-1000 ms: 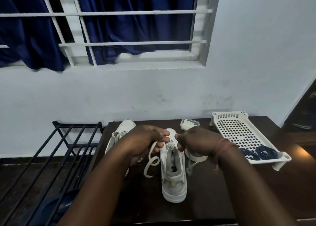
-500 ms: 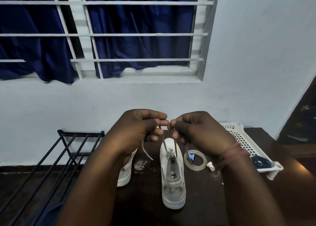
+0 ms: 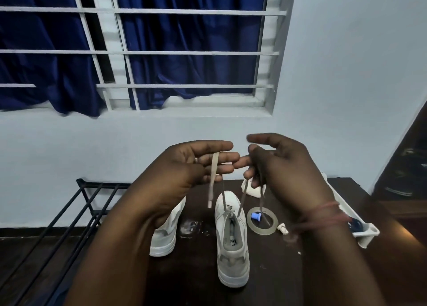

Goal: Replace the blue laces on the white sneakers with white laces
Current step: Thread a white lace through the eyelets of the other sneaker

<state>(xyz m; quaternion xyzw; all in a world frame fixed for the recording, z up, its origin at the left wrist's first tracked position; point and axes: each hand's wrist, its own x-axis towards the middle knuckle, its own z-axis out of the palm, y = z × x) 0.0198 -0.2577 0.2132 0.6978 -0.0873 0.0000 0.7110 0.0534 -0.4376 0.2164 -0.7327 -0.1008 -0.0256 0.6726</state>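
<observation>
Here the nearer sneaker stands upright at the middle of the dark wooden table, its long axis running 6 to 12 o'clock, heel toward the viewer and toe toward the wall. A white lace rises from its front eyelets in two strands toward the raised hands. The left hand has its fingers nearly straight, with one lace end draped over them and hanging down; whether the thumb pins it cannot be told. The right hand curls its lower fingers round the other strand, upper fingers loosely spread. At 9 o'clock of the nearer shoe, a second sneaker lies parallel to it, partly hidden by the left wrist, with a clear gap of tabletop between them. At 3 o'clock, just beside the shoe, sits a tape roll with a small blue piece inside its ring. Further toward 3 o'clock a white perforated tray reaches the table's right edge. A black metal rack borders the left edge. Behind, a pale wall carries a barred window with dark blue curtains.
</observation>
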